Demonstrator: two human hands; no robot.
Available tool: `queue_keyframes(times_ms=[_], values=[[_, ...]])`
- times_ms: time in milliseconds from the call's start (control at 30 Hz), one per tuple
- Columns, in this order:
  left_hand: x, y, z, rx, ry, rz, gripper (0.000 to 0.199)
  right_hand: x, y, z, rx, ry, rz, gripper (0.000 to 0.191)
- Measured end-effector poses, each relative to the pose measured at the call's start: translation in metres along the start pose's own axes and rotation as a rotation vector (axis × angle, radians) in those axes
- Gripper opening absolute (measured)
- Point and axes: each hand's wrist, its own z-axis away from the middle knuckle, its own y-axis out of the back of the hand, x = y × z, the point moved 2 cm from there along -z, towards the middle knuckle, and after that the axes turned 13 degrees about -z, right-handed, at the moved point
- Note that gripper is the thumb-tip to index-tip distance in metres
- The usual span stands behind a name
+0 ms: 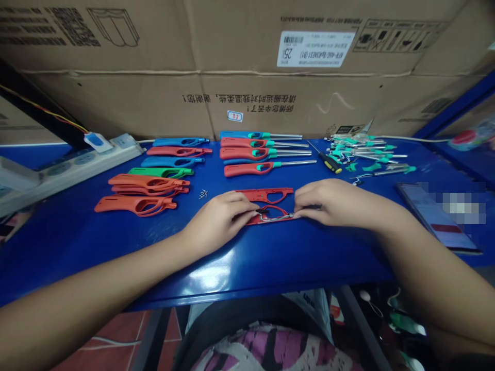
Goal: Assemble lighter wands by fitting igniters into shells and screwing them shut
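Two halves of a red lighter casing lie open in front of me: an upper half (pixel 251 195) and a lower half (pixel 285 218). White and dark wires (pixel 267 219) run along the lower half, beside a small black part (pixel 263 211). My left hand (pixel 220 219) is closed, thumb and forefinger pinching at the black part over the lower half's left end. My right hand (pixel 332 200) is closed too, its fingertips on a small greyish piece (pixel 292 215) at the wires' right end. My fingers partly cover both halves.
Assembled lighters (pixel 247 169) with metal tubes lie behind, coloured casings (pixel 127 205) to the left. Screws (pixel 203 194) sit near my left hand. A screwdriver (pixel 329 162), teal-ended tube parts (pixel 359 149) and a tablet-like device (pixel 436 216) are rightward; a power strip (pixel 77 165) stands left.
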Motion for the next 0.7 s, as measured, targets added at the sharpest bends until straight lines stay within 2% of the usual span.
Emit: queue_keyframes(times_ms=[133,233,400,467,700], values=[[-0.001,-0.001,0.000,-0.003,0.011,0.013,0.017,-0.001,-0.002,-0.001,0.003,-0.019,0.031,0.016],[-0.001,0.000,0.000,-0.014,0.021,0.019,0.017,0.000,-0.002,-0.002,0.008,-0.012,-0.054,0.015],[0.001,0.001,0.000,-0.025,0.061,0.053,0.017,0.006,0.000,-0.004,-0.011,-0.181,-0.289,0.016],[0.002,0.001,-0.001,-0.028,0.101,0.082,0.016,0.007,0.000,-0.004,-0.024,-0.207,-0.344,0.019],[0.004,-0.001,-0.003,-0.005,0.161,0.120,0.015,0.008,-0.002,-0.004,-0.015,-0.203,-0.326,0.020]])
